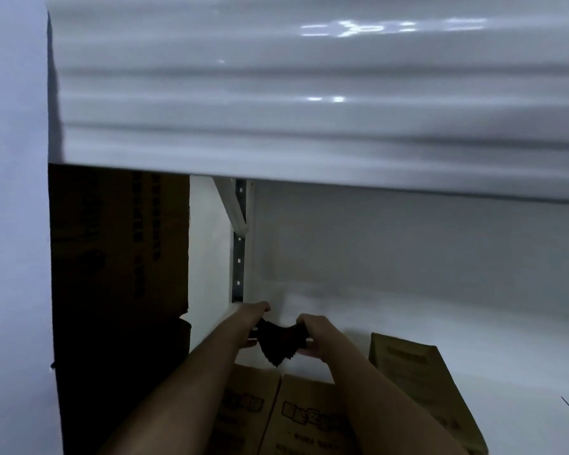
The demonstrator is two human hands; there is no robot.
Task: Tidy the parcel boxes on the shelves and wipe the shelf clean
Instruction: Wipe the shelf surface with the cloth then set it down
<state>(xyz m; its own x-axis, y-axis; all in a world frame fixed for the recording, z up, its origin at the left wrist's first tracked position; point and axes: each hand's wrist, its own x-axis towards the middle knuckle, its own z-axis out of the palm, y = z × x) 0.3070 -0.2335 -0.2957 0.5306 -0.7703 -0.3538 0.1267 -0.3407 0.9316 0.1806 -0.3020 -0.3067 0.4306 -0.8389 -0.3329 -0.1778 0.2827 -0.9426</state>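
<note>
Both hands reach over the near parcel boxes (312, 418): the left hand (255, 318) and right hand (314, 331) each pinch an end of a dark cloth (278, 343) above the white shelf (424, 320). Best to fold it flat, then press and sweep from the far corner toward the near edge.

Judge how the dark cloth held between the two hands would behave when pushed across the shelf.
The dark cloth looks floppy: it sags to a point between the left hand and the right hand. It is probably light, since both hands hold it by its edges only. Pushed over the glossy white shelf, it would likely bunch up unless pressed flat.
</note>
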